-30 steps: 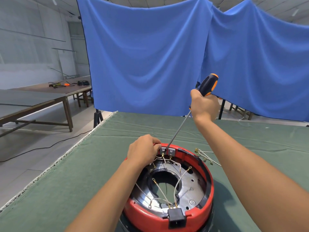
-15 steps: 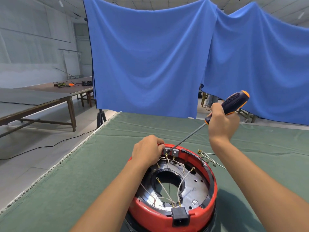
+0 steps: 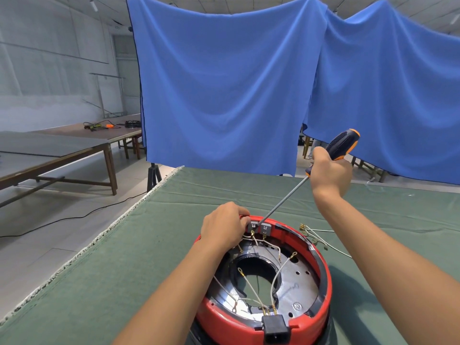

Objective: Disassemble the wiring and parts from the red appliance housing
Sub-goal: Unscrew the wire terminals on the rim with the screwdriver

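Socket: a black power socket [image 3: 275, 328] sits in the near rim of the red housing [image 3: 321, 282].
Housing: it stands on the green desk [image 3: 112, 257], with white wires [image 3: 275, 277] looped across its metal plate.
Left hand: the left hand [image 3: 224, 226] rests on the far rim, fingers curled against a grey terminal block [image 3: 258, 227].
Right hand: the right hand [image 3: 329, 173], raised, is wrapped round the screwdriver [image 3: 342, 143] handle; the tip meets the block.
Loose wires: loose wires [image 3: 321, 239] lie right of the housing.
Behind: blue cloth [image 3: 224, 83].
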